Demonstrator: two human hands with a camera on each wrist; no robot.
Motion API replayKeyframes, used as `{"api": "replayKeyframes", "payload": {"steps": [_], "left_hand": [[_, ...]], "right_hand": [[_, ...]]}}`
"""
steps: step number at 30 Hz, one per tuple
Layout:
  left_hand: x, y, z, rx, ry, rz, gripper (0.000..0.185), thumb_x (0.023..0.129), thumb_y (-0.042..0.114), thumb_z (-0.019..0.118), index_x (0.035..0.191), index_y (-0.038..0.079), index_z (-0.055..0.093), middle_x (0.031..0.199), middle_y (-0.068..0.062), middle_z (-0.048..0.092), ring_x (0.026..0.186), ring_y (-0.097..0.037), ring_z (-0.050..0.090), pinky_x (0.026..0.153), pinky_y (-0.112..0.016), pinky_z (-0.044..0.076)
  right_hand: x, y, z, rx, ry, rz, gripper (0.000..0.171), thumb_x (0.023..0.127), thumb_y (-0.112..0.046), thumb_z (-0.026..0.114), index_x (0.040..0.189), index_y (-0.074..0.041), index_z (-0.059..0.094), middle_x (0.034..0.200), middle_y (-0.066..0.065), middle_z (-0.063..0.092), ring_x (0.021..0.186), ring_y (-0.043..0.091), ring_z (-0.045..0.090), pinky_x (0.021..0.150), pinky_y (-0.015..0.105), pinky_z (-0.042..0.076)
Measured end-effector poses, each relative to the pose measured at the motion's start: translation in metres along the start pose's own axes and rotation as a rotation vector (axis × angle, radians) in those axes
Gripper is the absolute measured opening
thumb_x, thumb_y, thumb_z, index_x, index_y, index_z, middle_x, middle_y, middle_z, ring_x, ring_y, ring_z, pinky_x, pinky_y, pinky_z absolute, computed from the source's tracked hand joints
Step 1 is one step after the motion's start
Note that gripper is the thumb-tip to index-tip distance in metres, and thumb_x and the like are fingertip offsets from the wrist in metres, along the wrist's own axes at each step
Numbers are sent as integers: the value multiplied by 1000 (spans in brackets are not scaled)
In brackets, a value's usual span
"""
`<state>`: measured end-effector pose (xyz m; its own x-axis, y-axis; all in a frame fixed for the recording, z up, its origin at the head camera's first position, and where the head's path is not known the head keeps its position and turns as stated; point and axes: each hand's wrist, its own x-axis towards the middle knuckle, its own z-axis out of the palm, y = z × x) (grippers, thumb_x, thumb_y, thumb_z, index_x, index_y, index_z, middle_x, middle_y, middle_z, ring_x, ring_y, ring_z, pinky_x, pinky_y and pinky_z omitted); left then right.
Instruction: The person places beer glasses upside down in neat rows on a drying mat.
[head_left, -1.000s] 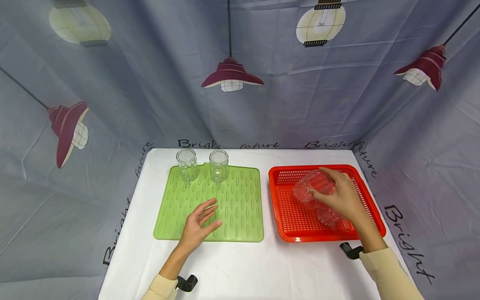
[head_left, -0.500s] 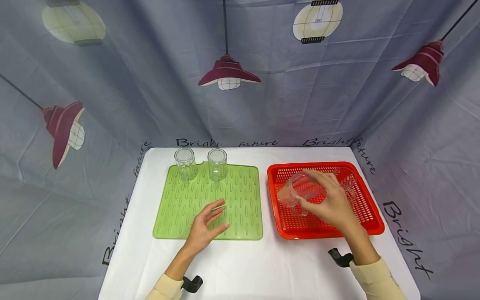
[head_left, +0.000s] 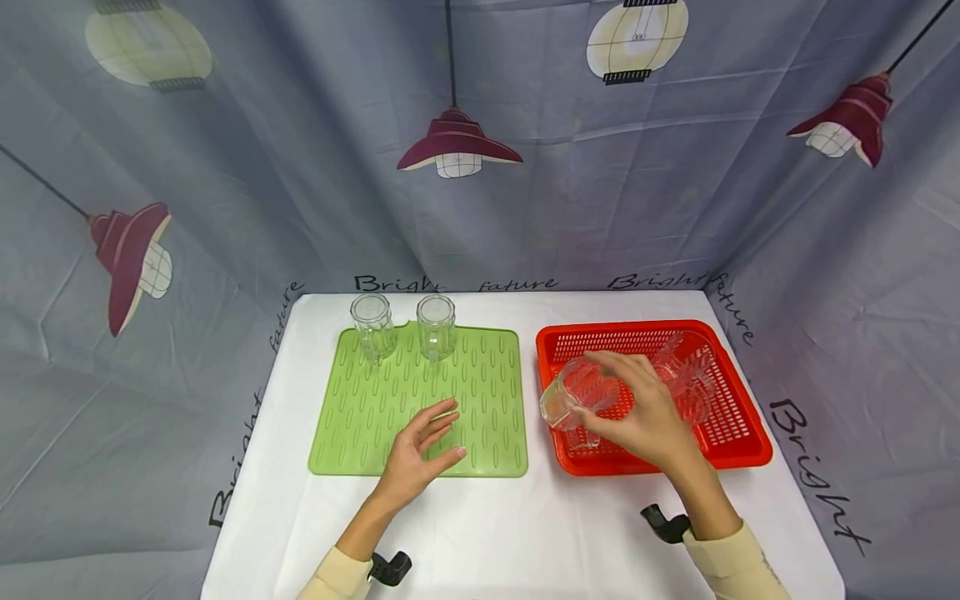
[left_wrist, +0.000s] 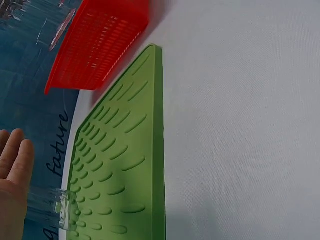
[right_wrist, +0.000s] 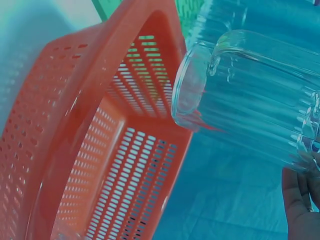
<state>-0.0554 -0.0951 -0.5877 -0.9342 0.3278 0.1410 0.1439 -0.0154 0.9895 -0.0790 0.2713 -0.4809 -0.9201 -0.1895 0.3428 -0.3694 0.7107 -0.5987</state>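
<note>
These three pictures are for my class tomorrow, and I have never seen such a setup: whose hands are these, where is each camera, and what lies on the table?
A person works bare-handed, wearing three cameras: one on the head looking down, one on each wrist. On the white table lie a green mat with two glass mugs standing at its far edge, and a red basket with more glassware inside. The right hand grips a clear glass mug tilted on its side above the basket; the right wrist view shows it close up. The left hand, fingers relaxed, is over the mat's near edge, holding nothing.
</note>
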Motion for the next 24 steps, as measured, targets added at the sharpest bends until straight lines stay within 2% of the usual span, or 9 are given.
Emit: {"api": "replayKeyframes", "payload": {"steps": [8,13,16,19,24], "left_hand": [[2,-2,2,16,9,45,73,95,1,79,160,2,46,163,-19,50,148,-50,52,125,-49,47],[7,1,10,26,7,85,76,94,1,81,161,5,46,161,-19,52,146,-52,52,125,-47,48],[11,3,19,38,-2,98,78,93,4,83,161,6,45,160,-16,54,148,-48,52,126,-45,47],[15,3,27,71,-21,105,81,91,6,86,161,7,45,161,-13,54,150,-43,51,127,-46,47],[17,2,39,110,-97,95,90,87,8,90,164,12,42,166,-10,49,154,-38,49,127,-50,47]], "right_hand": [[0,-13,3,16,-17,-41,87,70,-20,101,149,-28,63,142,-4,69,115,6,52,87,35,56],[2,-24,9,45,-36,-56,88,71,-22,101,149,-31,63,143,-5,69,119,6,52,87,37,63],[3,-30,13,73,-46,-81,86,70,-21,101,148,-28,64,140,-3,70,119,7,52,87,38,66],[4,-36,19,102,-62,-120,84,70,-20,102,146,-25,66,139,-2,71,118,9,53,87,40,67],[6,-48,29,154,-111,-180,83,69,-23,103,144,-21,67,139,-3,69,120,10,55,91,38,66]]}}
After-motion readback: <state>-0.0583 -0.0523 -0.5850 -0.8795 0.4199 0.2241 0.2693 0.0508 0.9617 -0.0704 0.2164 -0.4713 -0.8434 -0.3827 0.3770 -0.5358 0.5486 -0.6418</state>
